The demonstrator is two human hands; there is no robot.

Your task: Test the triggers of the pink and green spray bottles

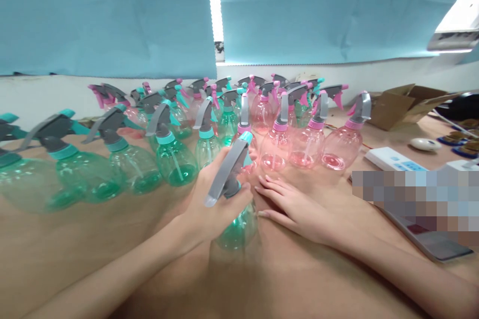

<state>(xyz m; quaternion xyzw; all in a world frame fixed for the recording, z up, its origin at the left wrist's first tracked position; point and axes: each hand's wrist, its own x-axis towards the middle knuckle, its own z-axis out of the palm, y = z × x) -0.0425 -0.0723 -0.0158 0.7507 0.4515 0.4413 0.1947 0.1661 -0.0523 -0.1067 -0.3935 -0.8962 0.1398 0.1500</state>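
My left hand (211, 199) is wrapped round the neck of a green spray bottle (237, 229) in front of me. That bottle's grey trigger head (228, 169) has a teal nozzle tip and points away from me. Just to its right, my right hand (288, 207) lies flat on the table with the fingers stretched out, holding nothing. Ahead of my hands stand green spray bottles (175, 162) on the left and pink spray bottles (275, 147) on the right.
More spray bottles in both colours crowd the back by the wall. To the right are an open cardboard box (402, 104), a white mouse (425, 144), a white power strip (394, 159) and a phone-like dark slab (437, 244), partly blurred out. Blue sheets (112, 15) cover the window.
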